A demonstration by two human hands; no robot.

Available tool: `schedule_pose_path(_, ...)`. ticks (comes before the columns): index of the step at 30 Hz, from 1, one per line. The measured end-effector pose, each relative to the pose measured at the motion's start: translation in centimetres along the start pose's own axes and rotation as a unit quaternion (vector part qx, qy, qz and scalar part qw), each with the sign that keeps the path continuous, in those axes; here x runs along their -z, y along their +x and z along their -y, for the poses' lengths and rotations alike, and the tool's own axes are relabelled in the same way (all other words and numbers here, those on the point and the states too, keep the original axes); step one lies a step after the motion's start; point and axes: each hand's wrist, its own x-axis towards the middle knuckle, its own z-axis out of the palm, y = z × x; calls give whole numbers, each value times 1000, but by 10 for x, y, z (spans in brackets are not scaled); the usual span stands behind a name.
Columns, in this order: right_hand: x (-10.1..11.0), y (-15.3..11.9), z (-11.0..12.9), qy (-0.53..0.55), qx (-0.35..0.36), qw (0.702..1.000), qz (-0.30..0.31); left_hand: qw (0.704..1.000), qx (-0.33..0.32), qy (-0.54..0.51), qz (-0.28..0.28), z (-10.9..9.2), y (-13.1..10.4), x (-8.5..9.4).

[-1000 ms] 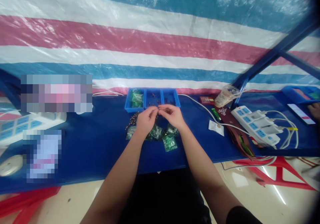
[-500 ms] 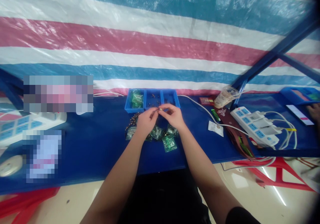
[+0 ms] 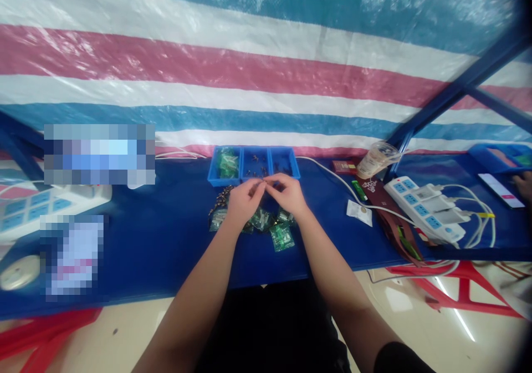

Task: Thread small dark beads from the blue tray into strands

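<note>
I see both bare hands, the left hand (image 3: 244, 201) and the right hand (image 3: 288, 195), meeting just in front of a blue tray (image 3: 224, 183) on the table (image 3: 158, 240). Their fingers (image 3: 254, 182) come together at the tips; whatever may be between them is too small and hidden, so I can't tell whether either hand grips anything. Green bags (image 3: 228, 164) fill the tray's left compartment, and small dark parts (image 3: 255, 158) lie scattered in the middle one. A pile of brownish metal parts (image 3: 222, 198) sits just beside my left hand. Clear packets with green contents (image 3: 282, 238) lie below and between the wrists. Well to the right, I see a plastic cup (image 3: 372, 163) and a power strip (image 3: 424, 211).
</note>
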Motion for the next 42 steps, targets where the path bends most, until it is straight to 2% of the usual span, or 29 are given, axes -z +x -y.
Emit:
schedule_pose_path(5,2,0,-3,-28,47,998,11,1000,10,20,8,0,1,-1)
schedule_pose_path(11,1,1,-2,-21,38,999,10,1000,21,6,-10,1,2,-2)
schedule_pose_path(16,1,1,-1,5,21,1000,-9,999,35,-33,-14,4,2,-2)
schedule_pose_path(22,1,2,0,7,17,1000,0,996,48,-73,4,7,3,-2)
schedule_pose_path(25,0,2,-3,-12,29,999,-8,993,63,-103,-3,6,4,-2)
schedule_pose_path(29,1,0,-5,-20,57,998,-18,985,81,-153,20,4,5,-2)
schedule_pose_path(36,3,0,0,-39,52,998,-15,988,80,-129,-12,7,4,-4)
schedule_pose_path(42,2,2,-1,-42,49,998,-7,989,76,-123,-1,10,4,-5)
